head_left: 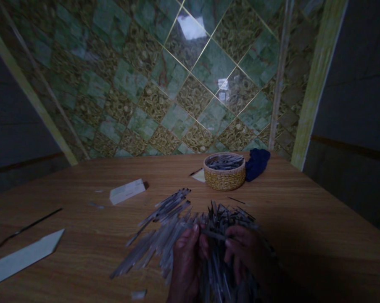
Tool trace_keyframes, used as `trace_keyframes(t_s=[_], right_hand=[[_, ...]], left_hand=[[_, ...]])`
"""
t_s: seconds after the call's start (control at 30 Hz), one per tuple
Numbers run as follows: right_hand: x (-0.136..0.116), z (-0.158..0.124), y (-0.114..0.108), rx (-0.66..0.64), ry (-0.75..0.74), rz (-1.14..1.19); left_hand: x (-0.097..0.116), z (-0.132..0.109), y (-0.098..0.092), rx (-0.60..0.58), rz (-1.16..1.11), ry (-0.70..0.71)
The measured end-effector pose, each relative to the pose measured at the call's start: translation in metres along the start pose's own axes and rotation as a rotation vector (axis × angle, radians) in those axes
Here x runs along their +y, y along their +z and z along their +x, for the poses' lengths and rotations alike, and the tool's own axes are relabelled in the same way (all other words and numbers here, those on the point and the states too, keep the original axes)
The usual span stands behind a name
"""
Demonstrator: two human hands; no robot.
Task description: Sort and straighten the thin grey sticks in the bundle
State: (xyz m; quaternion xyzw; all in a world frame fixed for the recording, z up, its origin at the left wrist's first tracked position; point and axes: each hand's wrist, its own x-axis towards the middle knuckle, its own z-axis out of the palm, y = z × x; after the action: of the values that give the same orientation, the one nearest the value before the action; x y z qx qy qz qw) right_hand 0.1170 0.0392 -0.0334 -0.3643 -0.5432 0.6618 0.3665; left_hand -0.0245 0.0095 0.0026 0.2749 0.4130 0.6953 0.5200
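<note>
Beyond both hands (190, 256) (245, 252): sticks (164, 235), basket (224, 174), cloth (257, 163).

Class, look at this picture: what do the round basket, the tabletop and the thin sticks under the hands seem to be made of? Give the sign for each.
Round basket: woven straw or cane, by its yellowish coiled weave.
Tabletop: wood or wood-look laminate, brown with grain lines and a smooth finish.
Thin sticks: unclear in the dim light; grey, narrow and straight, perhaps metal or plastic. The left hand and right hand rest in the pile.
</note>
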Motion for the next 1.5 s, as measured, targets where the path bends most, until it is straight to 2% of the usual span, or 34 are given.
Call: trace_keyframes(t_s=[0.1, 0.37, 0.73, 0.9, 1.0, 1.13, 1.23, 1.3, 1.37, 1.43, 1.5], right_hand=[[0.001, 0.0, 0.001, -0.038, 0.038, 0.015], [-0.005, 0.0, 0.0, 0.063, 0.005, -0.052], [-0.006, -0.001, 0.002, 0.02, 0.034, -0.065], [-0.025, 0.0, -0.017, 0.078, 0.019, -0.045], [-0.038, 0.001, -0.038, 0.199, -0.049, -0.047], [-0.041, 0.003, -0.056, 0.363, -0.139, -0.179], [-0.033, 0.004, -0.053, 0.447, -0.238, -0.529], [-0.025, 0.004, -0.045, 0.408, -0.326, -0.78], [-0.016, 0.004, -0.037, 0.305, -0.391, -0.932], [-0.009, 0.003, -0.03, 0.2, -0.413, -1.004], [-0.005, 0.002, -0.028, 0.15, -0.4, -1.009]], left_hand=[[-0.001, 0.0, 0.0, -0.005, 0.018, 0.002], [0.012, 0.005, -0.009, 0.12, -0.018, 0.046], [0.004, 0.001, -0.003, 0.081, 0.032, 0.012], [0.018, 0.01, -0.016, 0.216, 0.091, 0.11], [0.029, 0.017, -0.033, 0.331, 0.144, 0.174], [0.037, 0.022, -0.055, 0.468, 0.364, 0.232], [0.037, 0.024, -0.061, 0.472, 0.633, 0.237], [0.034, 0.026, -0.06, 0.43, 0.813, 0.23], [0.03, 0.028, -0.057, 0.372, 0.976, 0.211], [0.026, 0.03, -0.054, 0.32, 1.115, 0.187], [0.022, 0.03, -0.053, 0.291, 1.23, 0.172]])
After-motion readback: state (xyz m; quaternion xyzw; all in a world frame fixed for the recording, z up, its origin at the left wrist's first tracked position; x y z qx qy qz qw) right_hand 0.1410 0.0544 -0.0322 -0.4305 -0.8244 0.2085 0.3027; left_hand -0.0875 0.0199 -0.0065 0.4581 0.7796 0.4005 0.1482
